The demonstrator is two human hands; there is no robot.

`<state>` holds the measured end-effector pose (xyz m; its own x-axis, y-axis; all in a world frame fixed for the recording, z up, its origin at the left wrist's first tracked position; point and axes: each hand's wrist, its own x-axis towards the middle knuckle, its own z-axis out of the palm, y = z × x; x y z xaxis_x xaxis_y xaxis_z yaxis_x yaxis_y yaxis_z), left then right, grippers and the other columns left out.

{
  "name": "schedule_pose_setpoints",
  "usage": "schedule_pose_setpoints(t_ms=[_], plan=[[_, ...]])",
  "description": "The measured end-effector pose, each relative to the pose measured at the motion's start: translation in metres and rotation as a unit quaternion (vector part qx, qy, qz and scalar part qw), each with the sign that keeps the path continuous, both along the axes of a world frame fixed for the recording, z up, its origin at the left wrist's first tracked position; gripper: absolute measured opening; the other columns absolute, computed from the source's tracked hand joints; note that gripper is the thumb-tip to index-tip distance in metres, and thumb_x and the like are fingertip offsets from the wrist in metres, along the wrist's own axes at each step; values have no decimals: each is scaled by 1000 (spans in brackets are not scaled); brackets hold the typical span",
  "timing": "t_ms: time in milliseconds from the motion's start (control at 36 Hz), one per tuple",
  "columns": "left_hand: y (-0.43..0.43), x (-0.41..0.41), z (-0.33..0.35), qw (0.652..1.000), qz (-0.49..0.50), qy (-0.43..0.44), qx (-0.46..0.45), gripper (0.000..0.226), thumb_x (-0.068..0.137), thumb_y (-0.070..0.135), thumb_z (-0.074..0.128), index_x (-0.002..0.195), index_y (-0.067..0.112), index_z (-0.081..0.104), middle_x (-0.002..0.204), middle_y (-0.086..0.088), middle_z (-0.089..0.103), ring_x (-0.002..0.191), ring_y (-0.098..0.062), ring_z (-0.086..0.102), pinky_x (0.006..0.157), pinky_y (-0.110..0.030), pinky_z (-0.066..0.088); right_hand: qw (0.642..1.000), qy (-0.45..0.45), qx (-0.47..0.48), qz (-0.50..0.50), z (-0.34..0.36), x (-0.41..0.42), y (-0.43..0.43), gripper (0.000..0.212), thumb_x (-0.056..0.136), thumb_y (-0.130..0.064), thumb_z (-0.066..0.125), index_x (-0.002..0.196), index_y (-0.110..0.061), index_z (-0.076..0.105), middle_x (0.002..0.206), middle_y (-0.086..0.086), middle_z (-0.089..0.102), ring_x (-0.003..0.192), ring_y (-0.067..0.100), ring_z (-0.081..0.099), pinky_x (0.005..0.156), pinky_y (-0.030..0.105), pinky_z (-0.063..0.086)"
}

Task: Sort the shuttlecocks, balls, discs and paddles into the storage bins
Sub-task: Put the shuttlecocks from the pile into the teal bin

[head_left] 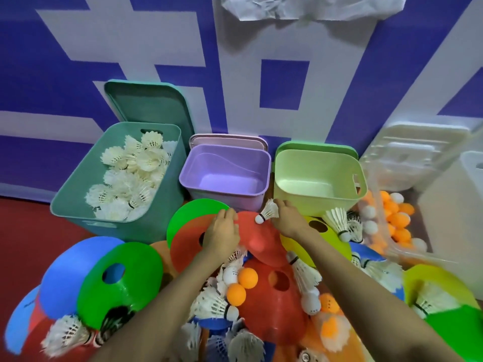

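My right hand [288, 220] pinches a white shuttlecock [267, 212] by its feathers, just in front of the lime bin [317, 184]. My left hand [222, 231] rests on a red disc [257, 239], fingers curled over its edge. The teal bin [78, 194] at the left holds several shuttlecocks. The purple bin [224, 176] in the middle holds nothing I can see. A heap of coloured discs, shuttlecocks and orange balls [247, 277] lies under my arms.
A clear tub [386, 223] at the right holds orange and white balls. Bin lids lean on the blue and white wall behind the bins. A green disc [122, 280] and a blue disc [68, 273] lie front left on the red floor.
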<state>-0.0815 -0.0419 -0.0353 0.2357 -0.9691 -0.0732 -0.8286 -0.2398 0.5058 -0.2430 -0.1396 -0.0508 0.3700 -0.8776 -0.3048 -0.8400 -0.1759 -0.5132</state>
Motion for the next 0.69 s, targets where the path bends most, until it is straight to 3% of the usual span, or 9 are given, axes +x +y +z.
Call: schedule_pose_setpoints(t_ms=[139, 278, 444, 528, 694], plan=[[25, 24, -9, 998, -4, 55, 10, 6, 90, 10, 51, 89, 13, 56, 90, 0, 54, 84, -21, 53, 77, -39, 46, 1000, 10, 13, -20, -17, 8, -6, 53, 90, -18, 55, 138, -8, 36, 131, 21, 43, 121, 39, 44, 100, 38, 36], [36, 33, -16, 996, -33, 75, 39, 8, 90, 13, 56, 88, 17, 63, 85, 9, 50, 76, -8, 51, 69, -19, 36, 998, 42, -31, -31, -23, 16, -6, 43, 90, -16, 52, 130, -4, 43, 122, 22, 50, 117, 38, 44, 98, 37, 30], [36, 33, -20, 989, -72, 82, 98, 28, 90, 6, 47, 106, 19, 66, 101, 7, 54, 90, -12, 55, 81, -24, 45, 998, -35, -16, -51, -27, 20, 6, 32, 85, -7, 54, 117, -1, 51, 118, 22, 45, 100, 41, 54, 86, 38, 42], [37, 34, -18, 981, -102, 85, 140, 38, 88, -1, 42, 111, 18, 65, 112, 1, 57, 99, -14, 56, 86, -31, 49, 997, -53, -24, -53, -28, 21, 14, 29, 86, -4, 53, 115, -1, 50, 122, 22, 42, 105, 39, 52, 90, 36, 40], [40, 36, -13, 969, -165, 67, 169, 55, 73, -17, 45, 112, 15, 66, 113, -2, 56, 105, -13, 51, 86, -21, 44, 993, -84, -49, -63, -23, 22, 27, 26, 84, 2, 49, 107, -4, 59, 114, 18, 51, 97, 38, 56, 79, 32, 39]])
